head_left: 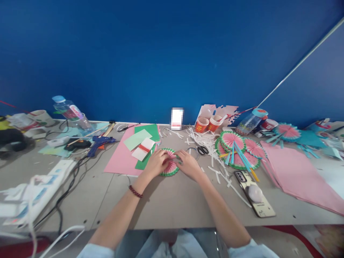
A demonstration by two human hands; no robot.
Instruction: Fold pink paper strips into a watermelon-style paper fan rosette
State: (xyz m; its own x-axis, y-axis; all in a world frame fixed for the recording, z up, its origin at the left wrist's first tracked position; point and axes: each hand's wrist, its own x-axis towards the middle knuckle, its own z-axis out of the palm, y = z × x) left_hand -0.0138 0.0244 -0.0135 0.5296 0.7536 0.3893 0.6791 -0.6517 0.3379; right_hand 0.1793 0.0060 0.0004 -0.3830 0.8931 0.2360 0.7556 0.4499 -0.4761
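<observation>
A round pleated paper fan (171, 167), pink with a green rim like a watermelon slice, lies on the table in front of me. My left hand (158, 161) is closed at its left side, with the fingers bent over the pink folds. From the right, my right hand (187, 163) grips the fan near its middle. The fingertips of both hands nearly meet there, and what lies under them is hidden. Just left of the fan are green paper (142, 164), a white packet with a red band (143, 149) and a pale green sheet (137, 139).
Black scissors (202, 150) and white paper strips (215, 163) lie to the right, near finished watermelon fans (232, 141). A phone (255, 197) and pink sheets (303, 175) are farther right. On the left are a blue glue gun (98, 143), a power strip (44, 190) and cables.
</observation>
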